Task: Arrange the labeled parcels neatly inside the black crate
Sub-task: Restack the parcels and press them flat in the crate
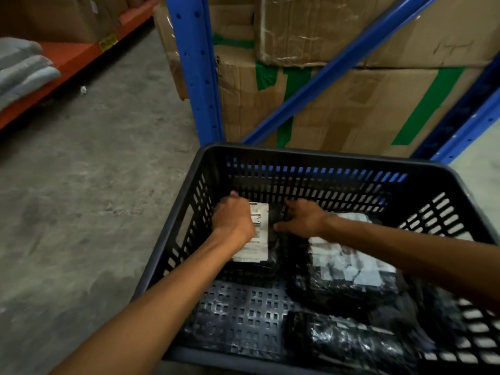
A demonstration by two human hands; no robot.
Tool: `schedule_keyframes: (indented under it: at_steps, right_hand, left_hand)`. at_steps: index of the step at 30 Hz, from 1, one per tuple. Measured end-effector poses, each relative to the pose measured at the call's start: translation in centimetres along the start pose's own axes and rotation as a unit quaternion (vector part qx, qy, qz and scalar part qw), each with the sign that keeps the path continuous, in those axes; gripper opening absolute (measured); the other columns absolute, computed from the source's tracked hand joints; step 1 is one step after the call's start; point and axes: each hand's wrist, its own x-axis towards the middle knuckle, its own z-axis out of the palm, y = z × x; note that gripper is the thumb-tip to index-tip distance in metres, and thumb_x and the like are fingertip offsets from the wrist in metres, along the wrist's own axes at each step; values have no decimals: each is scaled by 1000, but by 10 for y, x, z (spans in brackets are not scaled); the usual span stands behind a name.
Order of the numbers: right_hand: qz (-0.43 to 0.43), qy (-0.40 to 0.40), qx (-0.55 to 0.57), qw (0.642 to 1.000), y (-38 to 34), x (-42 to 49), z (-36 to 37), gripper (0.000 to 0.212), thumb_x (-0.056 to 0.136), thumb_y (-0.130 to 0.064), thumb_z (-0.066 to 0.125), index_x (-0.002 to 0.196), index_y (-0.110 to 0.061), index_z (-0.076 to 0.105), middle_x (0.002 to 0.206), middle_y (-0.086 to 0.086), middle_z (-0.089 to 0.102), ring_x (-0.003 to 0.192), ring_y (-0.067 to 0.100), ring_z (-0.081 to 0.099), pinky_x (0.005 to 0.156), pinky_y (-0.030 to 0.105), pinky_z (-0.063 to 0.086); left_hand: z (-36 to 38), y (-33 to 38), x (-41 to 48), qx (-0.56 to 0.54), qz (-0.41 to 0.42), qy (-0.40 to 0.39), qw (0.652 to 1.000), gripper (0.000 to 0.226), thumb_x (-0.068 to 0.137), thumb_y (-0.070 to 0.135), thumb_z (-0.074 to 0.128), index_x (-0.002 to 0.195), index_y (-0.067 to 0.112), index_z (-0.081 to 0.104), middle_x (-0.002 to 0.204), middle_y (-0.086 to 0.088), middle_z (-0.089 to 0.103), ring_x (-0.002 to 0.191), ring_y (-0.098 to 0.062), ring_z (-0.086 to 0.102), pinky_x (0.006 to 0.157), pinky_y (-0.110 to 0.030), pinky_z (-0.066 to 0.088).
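The black slotted crate [311, 155] fills the lower right of the head view. In its far left corner lies a black-wrapped parcel with a white label [260, 239]. My left hand [234, 221] grips that parcel's left edge, and my right hand [304, 217] presses on its right side with fingers spread. A second labeled parcel [349, 269] lies to the right, partly under my right forearm. A third black parcel [349, 342] rests near the front, its label hidden.
A blue rack upright [194, 66] and diagonal brace [338, 69] stand just behind the crate, with taped cardboard boxes [365, 104] on the rack. Bare concrete floor [89, 185] lies to the left. An orange shelf [67, 60] with grey folded cloth [24, 69] is at far left.
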Motion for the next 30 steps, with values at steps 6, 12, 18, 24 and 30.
schedule_keyframes:
  at_steps: [6, 12, 18, 24, 30]
  right_hand:
    - [-66, 39, -358, 931, 62, -80, -63, 55, 81, -54, 64, 125, -22, 62, 120, 7, 70, 111, 28, 66, 89, 37, 56]
    - [-65, -81, -465, 880, 114, -126, -23, 123, 77, -63, 65, 156, 1, -4, 165, 20, -10, 154, 32, 0, 122, 47, 22]
    - [-70, -10, -454, 888, 130, -111, 2, 73, 102, -14, 35, 150, 8, -16, 159, 36, -12, 150, 49, -5, 121, 56, 18]
    - [-74, -92, -333, 936, 107, -101, -59, 79, 90, -33, 60, 152, 3, 25, 154, 26, 35, 141, 39, 39, 115, 40, 37]
    - [-144, -22, -96, 985, 68, -110, -141, 35, 89, -38, 67, 120, -23, 64, 103, -2, 73, 89, 14, 68, 76, 28, 53]
  left_hand:
    - [9, 77, -27, 29, 255, -124, 959, 65, 84, 25, 69, 142, 6, 47, 151, -16, 43, 137, -34, 45, 108, -43, 45]
    - [53, 102, -54, 174, 286, -304, 892, 127, 83, 42, 75, 152, 2, -24, 159, -13, -34, 149, -30, -25, 125, -46, 3]
    - [75, 100, -64, 189, 306, -146, 922, 113, 90, 23, 70, 152, -5, -20, 160, -22, -27, 150, -37, -20, 125, -44, 2]
    - [37, 93, -36, 34, 346, -181, 920, 90, 91, 23, 66, 159, 6, 9, 166, -16, 8, 153, -30, 12, 123, -37, 21]
    - [-44, 59, -16, -204, 263, -143, 932, 26, 82, 37, 70, 104, 24, 69, 95, 4, 66, 93, -18, 64, 75, -27, 46]
